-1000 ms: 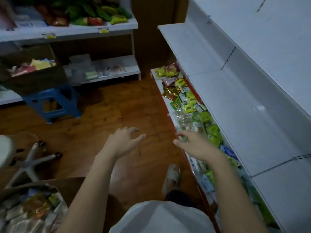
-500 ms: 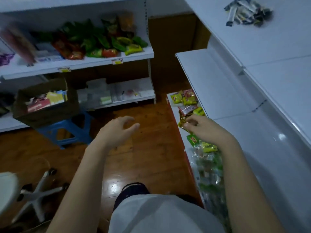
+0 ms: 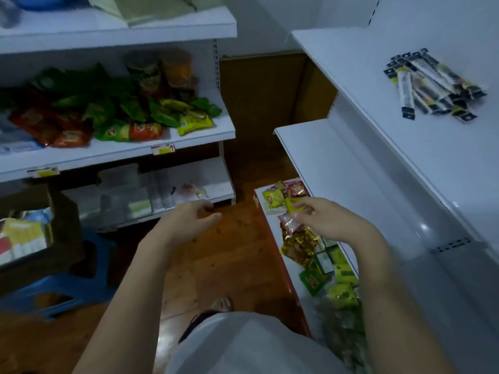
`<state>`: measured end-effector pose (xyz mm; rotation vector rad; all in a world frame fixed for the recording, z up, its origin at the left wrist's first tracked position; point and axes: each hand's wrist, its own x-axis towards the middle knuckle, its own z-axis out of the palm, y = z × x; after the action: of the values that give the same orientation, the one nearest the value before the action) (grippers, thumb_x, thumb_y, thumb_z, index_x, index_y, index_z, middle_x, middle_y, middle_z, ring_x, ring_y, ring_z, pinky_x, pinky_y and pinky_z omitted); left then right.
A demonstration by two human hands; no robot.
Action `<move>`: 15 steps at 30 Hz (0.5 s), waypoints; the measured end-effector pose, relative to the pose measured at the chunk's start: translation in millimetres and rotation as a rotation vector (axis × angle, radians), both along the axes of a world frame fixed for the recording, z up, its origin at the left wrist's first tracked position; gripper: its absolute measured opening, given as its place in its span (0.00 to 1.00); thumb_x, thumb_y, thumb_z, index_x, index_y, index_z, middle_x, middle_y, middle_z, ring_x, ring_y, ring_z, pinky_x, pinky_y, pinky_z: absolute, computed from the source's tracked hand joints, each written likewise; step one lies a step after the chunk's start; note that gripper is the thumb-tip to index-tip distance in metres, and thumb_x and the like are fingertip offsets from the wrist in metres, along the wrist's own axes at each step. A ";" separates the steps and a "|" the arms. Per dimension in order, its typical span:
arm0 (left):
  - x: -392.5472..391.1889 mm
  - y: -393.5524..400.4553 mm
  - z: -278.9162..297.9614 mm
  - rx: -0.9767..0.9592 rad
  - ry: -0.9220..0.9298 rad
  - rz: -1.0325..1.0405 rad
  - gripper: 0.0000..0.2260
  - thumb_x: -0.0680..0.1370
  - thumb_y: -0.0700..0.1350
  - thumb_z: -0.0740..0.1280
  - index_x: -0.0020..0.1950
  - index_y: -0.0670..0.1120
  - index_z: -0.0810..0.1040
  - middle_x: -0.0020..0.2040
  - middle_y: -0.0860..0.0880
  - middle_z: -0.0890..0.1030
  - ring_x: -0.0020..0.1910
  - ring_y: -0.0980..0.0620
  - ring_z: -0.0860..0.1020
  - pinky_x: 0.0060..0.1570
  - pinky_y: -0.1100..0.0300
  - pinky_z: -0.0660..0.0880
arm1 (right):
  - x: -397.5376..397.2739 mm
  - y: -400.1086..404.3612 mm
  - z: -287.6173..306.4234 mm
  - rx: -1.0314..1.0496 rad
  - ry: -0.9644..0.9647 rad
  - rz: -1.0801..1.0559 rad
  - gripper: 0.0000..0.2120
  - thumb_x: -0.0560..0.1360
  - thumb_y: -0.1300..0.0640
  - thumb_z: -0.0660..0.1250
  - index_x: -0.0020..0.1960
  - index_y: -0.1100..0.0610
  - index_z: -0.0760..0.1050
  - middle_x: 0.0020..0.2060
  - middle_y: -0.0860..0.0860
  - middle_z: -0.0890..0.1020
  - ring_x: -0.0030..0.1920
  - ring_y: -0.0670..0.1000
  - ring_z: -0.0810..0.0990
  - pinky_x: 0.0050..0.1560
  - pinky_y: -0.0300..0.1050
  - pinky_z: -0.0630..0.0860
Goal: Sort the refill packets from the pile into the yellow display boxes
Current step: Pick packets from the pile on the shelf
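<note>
A pile of long black-and-yellow refill packets (image 3: 434,89) lies on the upper white shelf (image 3: 405,157) at the right. My right hand (image 3: 328,221) hovers with loosely spread fingers over snack packets (image 3: 299,238) on the bottom shelf, well below that pile, and holds nothing that I can see. Out over the wooden floor, my left hand (image 3: 189,221) is open and empty. No yellow display box is in view.
A white shelf unit at the left carries green and red snack bags (image 3: 116,114). A brown cardboard box (image 3: 35,236) with goods rests on a blue stool (image 3: 67,290) at the lower left. A middle white shelf (image 3: 318,157) juts out at the right.
The view has tilted up, bringing the refill packet pile into sight. My right hand has moved farther along the bottom shelf's packets. My left hand has stayed open over the floor.
</note>
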<state>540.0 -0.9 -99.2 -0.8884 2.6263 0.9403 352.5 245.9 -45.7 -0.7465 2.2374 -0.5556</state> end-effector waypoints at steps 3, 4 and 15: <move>-69.3 -45.1 12.6 -0.061 0.047 -0.084 0.25 0.78 0.67 0.60 0.70 0.56 0.73 0.64 0.52 0.78 0.59 0.50 0.77 0.56 0.53 0.75 | -34.1 -31.7 12.3 -0.071 0.056 -0.099 0.15 0.82 0.48 0.62 0.66 0.50 0.74 0.59 0.48 0.78 0.55 0.49 0.77 0.48 0.40 0.72; -92.8 -55.1 21.2 -0.094 0.049 -0.131 0.25 0.78 0.67 0.60 0.70 0.56 0.73 0.64 0.52 0.78 0.59 0.50 0.77 0.56 0.52 0.76 | -45.1 -39.2 18.4 -0.099 0.064 -0.133 0.14 0.82 0.49 0.62 0.65 0.51 0.75 0.58 0.48 0.78 0.54 0.48 0.77 0.45 0.38 0.71; -350.7 -102.0 117.9 -0.261 0.551 -0.538 0.14 0.80 0.58 0.63 0.62 0.54 0.79 0.54 0.56 0.80 0.54 0.54 0.76 0.52 0.52 0.75 | -189.8 -84.0 71.1 -0.496 0.354 -0.432 0.06 0.81 0.54 0.65 0.52 0.52 0.80 0.43 0.42 0.82 0.43 0.44 0.81 0.48 0.44 0.79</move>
<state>189.3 -102.8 18.7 0.0952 3.2390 0.7800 162.7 162.0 25.5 -0.6303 2.6432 -1.3094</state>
